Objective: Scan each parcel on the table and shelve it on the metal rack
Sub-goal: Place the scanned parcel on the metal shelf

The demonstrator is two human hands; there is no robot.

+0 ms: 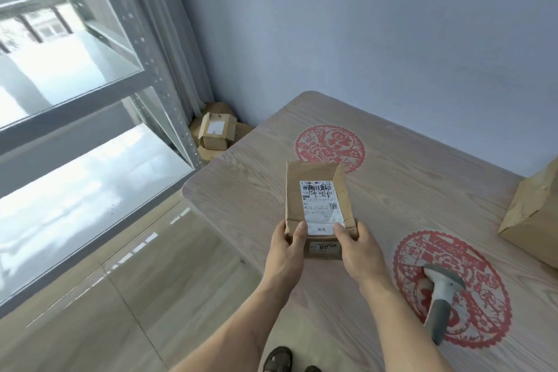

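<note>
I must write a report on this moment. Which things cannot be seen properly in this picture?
- Large brown cardboard box: cut by the head view's right edge.
- White shipping label on the small brown parcel: print too small; thumbs cover its bottom.
- Grey metal rack: cut by the left edge.

Two red paper-cut decals on the tabletop: one (pixel 330 149) near the far edge, another (pixel 471 266) closer in. Pale blue wall (pixel 362 24) behind. Glossy tiled floor (pixel 105 296) below. Dark sandal (pixel 277 359) at bottom edge.
</note>
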